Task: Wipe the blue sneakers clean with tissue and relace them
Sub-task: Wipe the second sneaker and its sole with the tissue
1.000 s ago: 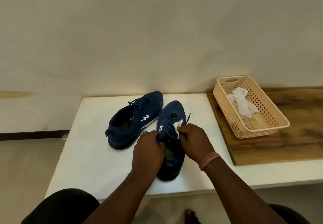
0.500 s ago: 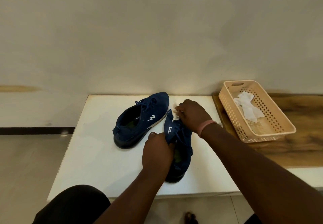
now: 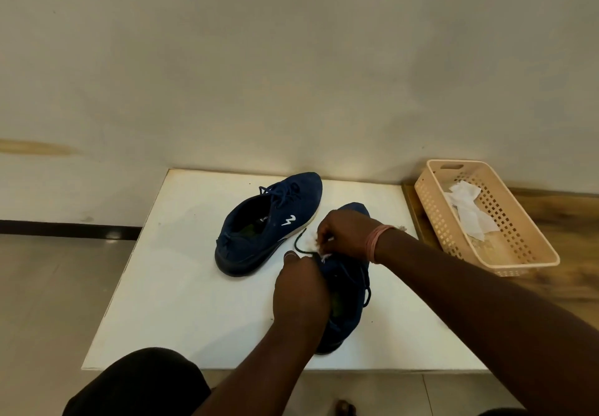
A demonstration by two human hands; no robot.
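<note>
Your left hand (image 3: 299, 289) grips the near sneaker (image 3: 348, 299) at its opening, fingers curled over the edge. Your right hand (image 3: 348, 235) is closed around a white tissue (image 3: 311, 240) pressed against the same sneaker's laces, just ahead of your left hand. A loose lace (image 3: 299, 242) loops out beside the tissue. The other sneaker (image 3: 269, 224) lies left of the held one on the white table (image 3: 181, 286). Right of the sneakers, a basket (image 3: 505, 253) holds crumpled tissues (image 3: 468, 211).
</note>
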